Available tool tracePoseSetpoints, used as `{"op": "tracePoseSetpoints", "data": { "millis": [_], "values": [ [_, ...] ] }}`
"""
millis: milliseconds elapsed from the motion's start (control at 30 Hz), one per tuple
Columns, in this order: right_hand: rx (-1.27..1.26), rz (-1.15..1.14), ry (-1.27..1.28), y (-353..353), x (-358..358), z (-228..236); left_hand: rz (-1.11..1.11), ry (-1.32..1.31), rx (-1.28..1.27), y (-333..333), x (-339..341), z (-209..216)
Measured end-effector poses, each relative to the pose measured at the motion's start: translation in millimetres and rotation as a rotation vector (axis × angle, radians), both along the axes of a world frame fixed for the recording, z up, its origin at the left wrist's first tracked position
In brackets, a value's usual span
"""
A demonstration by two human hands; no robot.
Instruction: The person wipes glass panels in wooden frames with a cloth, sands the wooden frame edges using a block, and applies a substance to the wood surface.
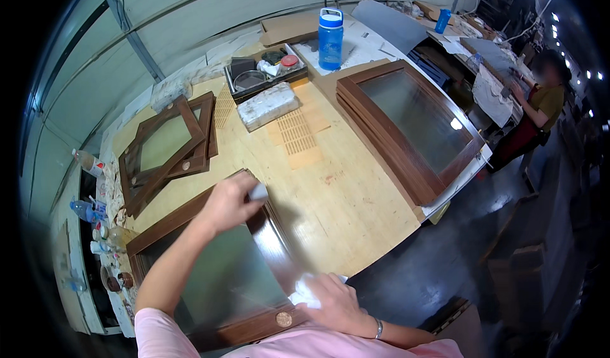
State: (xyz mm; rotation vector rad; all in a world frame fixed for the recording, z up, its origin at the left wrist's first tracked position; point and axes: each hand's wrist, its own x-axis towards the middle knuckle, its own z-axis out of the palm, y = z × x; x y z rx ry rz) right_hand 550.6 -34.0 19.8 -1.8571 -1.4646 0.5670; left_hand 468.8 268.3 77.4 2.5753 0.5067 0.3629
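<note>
In front of me lies a brown wooden frame with a glass pane (229, 275). At its far right corner my left hand (225, 202) is closed on a small light-grey piece (257, 192), perhaps a pad or folded sheet; its kind is not clear. Beside the frame's near right corner, my right hand (338, 304) is wrapped round a crumpled white cloth or tissue (306, 293). A round tan disc (284, 320) sits on the near rail. My left forearm hides part of the pane and the left rail.
More glazed frames lie in a loose pile (168, 135) at the far left and a neat stack (406, 129) at the right. A tray of supplies (260, 81), a white-wrapped block (268, 107) and a blue bottle (330, 43) stand behind. Another person (540, 103) works at the far right.
</note>
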Motion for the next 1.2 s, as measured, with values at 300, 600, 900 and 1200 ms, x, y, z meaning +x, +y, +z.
{"op": "tracePoseSetpoints", "data": {
  "millis": [300,600,900,1200],
  "values": [
    [-0.074,-0.016,0.110,-0.8,-6.0,0.7,0.299,-0.055,0.091,53.0,-6.9,-18.6],
    [-0.078,-0.016,-0.032,55.7,28.5,22.9,0.604,-0.519,-0.429,78.5,-48.2,-30.0],
    [-0.187,0.004,-0.178,137.4,-7.9,16.9,0.564,-0.327,-0.064,57.3,-31.0,-31.2],
    [-0.061,-0.158,-0.109,130.0,-15.3,-2.1,0.834,-0.044,0.126,64.8,-52.7,-25.6]
  ]
}}
